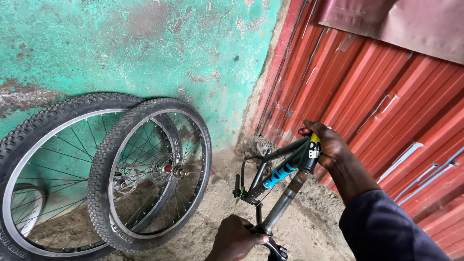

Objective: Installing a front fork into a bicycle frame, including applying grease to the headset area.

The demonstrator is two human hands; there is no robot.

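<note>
Lit evenly by soft daylight, bright without harsh glare. Showed only faint, diffuse shadows beneath the two leaning wheels [106,174] on the dirt floor [217,208]. Rendered the green wall [145,48] and the red corrugated sheeting [377,96] in saturated colour, with a mild sheen on the upper metal panel [415,24]. Stayed sharp across the centre: spokes and tyre tread crisp. Bent straight lines slightly toward the edges, wide-angle style. Softened a little on the dark sleeve [386,232] at the lower right, close to the lens.
</note>
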